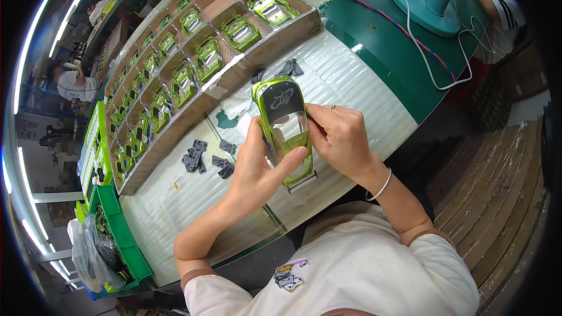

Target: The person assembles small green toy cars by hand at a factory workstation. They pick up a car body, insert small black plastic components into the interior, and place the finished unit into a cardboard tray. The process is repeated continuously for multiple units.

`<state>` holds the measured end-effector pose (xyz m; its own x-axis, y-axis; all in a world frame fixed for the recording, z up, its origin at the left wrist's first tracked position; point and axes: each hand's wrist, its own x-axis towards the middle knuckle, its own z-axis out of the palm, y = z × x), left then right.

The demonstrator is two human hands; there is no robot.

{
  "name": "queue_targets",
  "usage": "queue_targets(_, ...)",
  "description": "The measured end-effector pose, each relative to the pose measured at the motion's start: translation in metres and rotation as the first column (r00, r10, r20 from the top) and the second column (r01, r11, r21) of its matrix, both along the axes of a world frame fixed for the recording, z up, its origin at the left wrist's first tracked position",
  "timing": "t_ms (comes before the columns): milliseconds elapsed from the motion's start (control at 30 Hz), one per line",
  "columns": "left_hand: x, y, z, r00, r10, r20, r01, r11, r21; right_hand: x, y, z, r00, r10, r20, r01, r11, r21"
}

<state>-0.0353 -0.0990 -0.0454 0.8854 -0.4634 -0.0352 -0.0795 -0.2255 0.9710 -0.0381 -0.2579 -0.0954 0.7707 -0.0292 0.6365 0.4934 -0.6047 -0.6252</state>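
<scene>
A lime-green toy car body [282, 102] with a black hood panel and a see-through window is held up above the table. My left hand [257, 167] wraps its left side, with the thumb lying across the lower green part. At the car body's right edge, my right hand [339, 137] is closed in a pinch; whatever its fingertips hold is hidden. Small dark grey plastic parts lie in a pile [194, 157] and a smaller group [223, 164] left of my left hand. More dark parts [289, 68] rest behind the car body.
A divided cardboard box [234, 61] full of similar green car bodies stands at the back left. Left of it is a green plastic crate [120, 234] beside a clear bag [96, 248]. A teal fan [430, 6] and a white cable [413, 35] occupy the far right; people sit nearby.
</scene>
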Motion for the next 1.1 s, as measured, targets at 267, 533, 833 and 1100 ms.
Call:
queue_targets(267,0.000,0.002,-0.004,0.999,-0.019,-0.034,0.017,0.998,-0.059,0.001,0.000,0.000,1.000,0.011,-0.006,-0.010,0.999,0.052)
queue_targets(533,0.010,0.003,-0.004,0.967,-0.078,-0.241,0.004,0.955,-0.295,-0.001,-0.001,0.004,0.987,0.081,-0.140,-0.058,0.985,0.162)
queue_targets(833,0.019,0.011,-0.012,0.926,-0.109,-0.361,-0.042,0.922,-0.385,-0.004,-0.011,0.013,0.920,0.292,-0.260,-0.159,0.887,0.435)
queue_targets(1100,0.017,0.000,-0.007,0.993,0.115,0.036,-0.116,0.992,0.044,-0.004,0.002,0.001,0.838,0.478,-0.265,-0.331,0.830,0.450)
